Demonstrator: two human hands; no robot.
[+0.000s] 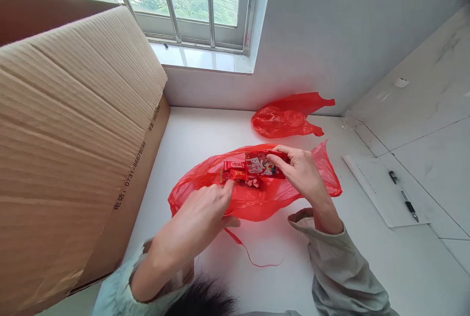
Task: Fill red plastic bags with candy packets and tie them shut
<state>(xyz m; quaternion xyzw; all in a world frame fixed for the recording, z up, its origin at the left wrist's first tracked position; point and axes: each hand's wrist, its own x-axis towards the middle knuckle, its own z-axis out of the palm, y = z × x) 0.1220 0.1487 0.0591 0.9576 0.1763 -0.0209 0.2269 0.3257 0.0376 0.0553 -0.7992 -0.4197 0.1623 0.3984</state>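
A red plastic bag (205, 163) lies spread flat on the white table, with small red-wrapped candies (238, 175) on it. My right hand (299, 169) grips the right end of a red printed packet (262, 163), thumb on top. The packet bears a cartoon figure and white lettering, and lies beside the candies. Over the bag's near left part is my left hand (205, 213). Its index fingertip reaches the candies' near edge, while its thumb stands apart from the fingers. The other left fingers are partly hidden under the hand.
A large cardboard box (91, 110) takes up the left side. A second red plastic bag (290, 115) lies crumpled near the back wall. To the right rest a white paper pad (378, 193) and an uncapped black pen (409, 206). A thin red strip (253, 259) lies in front.
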